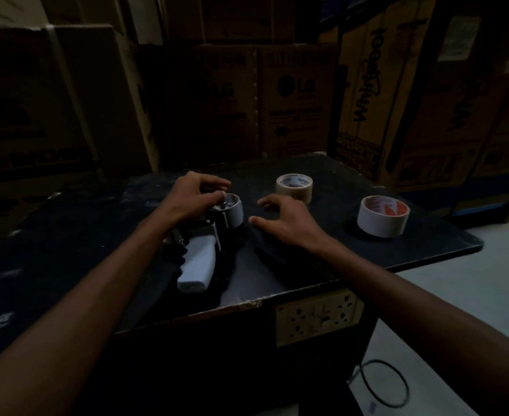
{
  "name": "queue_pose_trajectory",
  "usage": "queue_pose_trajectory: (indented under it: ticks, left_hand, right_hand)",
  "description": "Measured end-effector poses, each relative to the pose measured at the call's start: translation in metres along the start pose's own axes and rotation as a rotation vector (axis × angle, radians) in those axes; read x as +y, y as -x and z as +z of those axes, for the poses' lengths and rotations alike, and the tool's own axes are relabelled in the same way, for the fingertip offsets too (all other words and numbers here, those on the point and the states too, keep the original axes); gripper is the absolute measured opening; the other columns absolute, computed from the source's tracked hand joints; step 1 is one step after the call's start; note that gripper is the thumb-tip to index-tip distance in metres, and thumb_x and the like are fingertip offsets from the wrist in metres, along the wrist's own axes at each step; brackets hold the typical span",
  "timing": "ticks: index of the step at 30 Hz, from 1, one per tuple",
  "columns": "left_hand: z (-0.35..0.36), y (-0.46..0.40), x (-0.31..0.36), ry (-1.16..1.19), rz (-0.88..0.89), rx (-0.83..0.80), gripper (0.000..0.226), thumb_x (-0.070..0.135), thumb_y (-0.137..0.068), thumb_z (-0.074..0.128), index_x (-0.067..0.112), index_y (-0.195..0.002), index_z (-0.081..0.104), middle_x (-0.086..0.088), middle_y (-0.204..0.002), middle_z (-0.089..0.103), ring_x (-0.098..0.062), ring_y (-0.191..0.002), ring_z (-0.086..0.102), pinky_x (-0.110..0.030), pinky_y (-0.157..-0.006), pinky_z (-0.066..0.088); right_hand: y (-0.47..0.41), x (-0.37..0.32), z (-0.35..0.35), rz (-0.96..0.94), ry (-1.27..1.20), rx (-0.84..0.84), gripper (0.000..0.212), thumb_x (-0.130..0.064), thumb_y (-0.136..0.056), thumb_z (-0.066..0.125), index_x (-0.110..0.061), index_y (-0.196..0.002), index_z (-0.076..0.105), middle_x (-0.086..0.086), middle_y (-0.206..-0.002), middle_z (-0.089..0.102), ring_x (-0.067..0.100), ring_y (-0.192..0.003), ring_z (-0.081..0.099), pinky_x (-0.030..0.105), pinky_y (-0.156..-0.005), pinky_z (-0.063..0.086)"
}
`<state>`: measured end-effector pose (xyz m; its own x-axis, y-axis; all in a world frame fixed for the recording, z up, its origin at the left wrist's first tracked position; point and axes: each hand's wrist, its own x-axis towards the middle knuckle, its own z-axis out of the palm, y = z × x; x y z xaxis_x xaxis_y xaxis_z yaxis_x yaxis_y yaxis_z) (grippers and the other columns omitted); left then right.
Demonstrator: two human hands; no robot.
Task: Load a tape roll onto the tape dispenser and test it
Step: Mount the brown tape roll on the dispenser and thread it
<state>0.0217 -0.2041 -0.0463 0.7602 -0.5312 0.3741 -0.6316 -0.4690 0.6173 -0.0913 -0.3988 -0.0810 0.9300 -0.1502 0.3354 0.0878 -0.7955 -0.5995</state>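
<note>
1. Tape dispenser, a hand-held gun type with a pale plastic handle and dark metal frame (pixel 200 259), lies on its side on the dark surface (pixel 367 265), handle toward me, its head pointing away.
2. At that head sits a short whitish cylinder (pixel 233 210); in this dim light I cannot tell whether it is a spent core or the hub itself.
3. My left hand (pixel 191 196) has its grip curled around the dispenser's head, fingertips pinching at the metal parts beside the cylinder.
4. My right hand (pixel 280 220) hovers just right of the dispenser, fingers loosely spread and holding nothing.
5. Two beige tape rolls wait flat on the surface: a far roll with a printed core (pixel 294 187) and a near roll with a red-and-white core (pixel 383 216), both well apart from the dispenser.
6. Risk, as I judge it: the dispenser rests unsteadily on its side, so a tug at the hub could make it slide or roll.
7. Risk: the serrated cutter is hidden in shadow near my left fingers; groping there could nick them.
8. Risk: the near roll sits close to the surface's edge; a careless reach could knock it off.
9. Risk: poor light makes loading a roll the wrong way round likely, and the test pull would then fail.
</note>
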Motion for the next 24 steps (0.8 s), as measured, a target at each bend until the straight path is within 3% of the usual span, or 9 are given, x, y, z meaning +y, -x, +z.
queue_pose_trajectory:
  ticks: [3, 5, 8, 10, 15, 19, 21, 24]
  left_hand:
    - [-0.014, 0.010, -0.009, 0.029, -0.022, 0.043, 0.031, 0.010, -0.089, 0.063, 0.015, -0.120, 0.068, -0.006, -0.116, 0.071, -0.013, -0.105, 0.067, -0.034, -0.096, 0.053]
    - [-0.022, 0.020, -0.016, 0.039, -0.022, 0.089, 0.030, 0.009, -0.090, 0.062, 0.014, -0.119, 0.069, -0.005, -0.113, 0.072, -0.012, -0.101, 0.067, -0.032, -0.092, 0.053]
    - [-0.033, 0.036, -0.025, 0.082, -0.002, 0.225, 0.027, 0.006, -0.090, 0.062, 0.013, -0.113, 0.071, -0.002, -0.105, 0.073, -0.008, -0.090, 0.069, -0.023, -0.080, 0.056]
    - [-0.037, 0.047, -0.031, 0.166, -0.027, 0.299, 0.024, 0.005, -0.090, 0.061, 0.012, -0.109, 0.072, -0.001, -0.102, 0.074, -0.009, -0.089, 0.071, -0.020, -0.074, 0.057]
    - [-0.038, 0.068, -0.042, 0.317, -0.102, 0.426, 0.022, -0.001, -0.086, 0.060, 0.009, -0.100, 0.074, -0.005, -0.094, 0.074, -0.014, -0.087, 0.072, -0.028, -0.077, 0.060]
    - [-0.034, 0.077, -0.042, 0.432, -0.169, 0.476, 0.022, -0.005, -0.086, 0.058, 0.008, -0.094, 0.073, -0.009, -0.091, 0.073, -0.018, -0.086, 0.070, -0.026, -0.079, 0.056]
    - [-0.034, 0.078, -0.041, 0.486, -0.191, 0.479, 0.022, -0.007, -0.086, 0.057, 0.006, -0.095, 0.072, -0.014, -0.093, 0.072, -0.021, -0.089, 0.069, -0.026, -0.081, 0.056]
    - [-0.035, 0.080, -0.040, 0.480, -0.193, 0.479, 0.022, -0.007, -0.086, 0.057, 0.006, -0.097, 0.072, -0.016, -0.098, 0.073, -0.018, -0.090, 0.069, -0.019, -0.079, 0.057]
  right_hand:
    - [0.000, -0.014, 0.014, 0.045, -0.125, -0.029, 0.043, -0.039, -0.091, 0.070, -0.008, -0.120, 0.069, 0.010, -0.111, 0.075, 0.017, -0.102, 0.070, 0.036, -0.092, 0.057]
    - [0.003, -0.021, 0.021, 0.073, -0.182, -0.026, 0.039, -0.044, -0.093, 0.066, -0.008, -0.107, 0.071, 0.008, -0.092, 0.077, 0.015, -0.080, 0.074, 0.031, -0.073, 0.062]
    - [0.011, -0.031, 0.031, 0.174, -0.340, -0.098, 0.049, -0.049, -0.094, 0.061, -0.003, -0.087, 0.072, 0.008, -0.072, 0.075, 0.012, -0.055, 0.072, 0.020, -0.050, 0.057]
    - [0.015, -0.038, 0.036, 0.265, -0.475, -0.168, 0.061, -0.056, -0.093, 0.059, 0.002, -0.080, 0.074, 0.010, -0.068, 0.075, 0.015, -0.055, 0.074, 0.021, -0.050, 0.057]
    - [0.019, -0.053, 0.037, 0.378, -0.617, -0.401, 0.079, -0.075, -0.078, 0.062, 0.003, -0.089, 0.074, 0.017, -0.077, 0.078, 0.022, -0.067, 0.077, 0.023, -0.054, 0.058]
    - [0.028, -0.069, 0.039, 0.472, -0.680, -0.507, 0.061, -0.062, -0.077, 0.074, -0.006, -0.102, 0.071, 0.009, -0.078, 0.077, 0.015, -0.064, 0.074, 0.023, -0.051, 0.057]
    - [0.030, -0.078, 0.043, 0.543, -0.790, -0.546, 0.045, -0.043, -0.085, 0.075, -0.008, -0.111, 0.067, 0.012, -0.092, 0.075, 0.019, -0.077, 0.074, 0.030, -0.062, 0.062]
    - [0.034, -0.090, 0.048, 0.614, -1.122, -0.556, 0.011, -0.013, -0.097, 0.062, -0.006, -0.106, 0.063, 0.019, -0.104, 0.068, 0.030, -0.093, 0.069, 0.044, -0.085, 0.059]
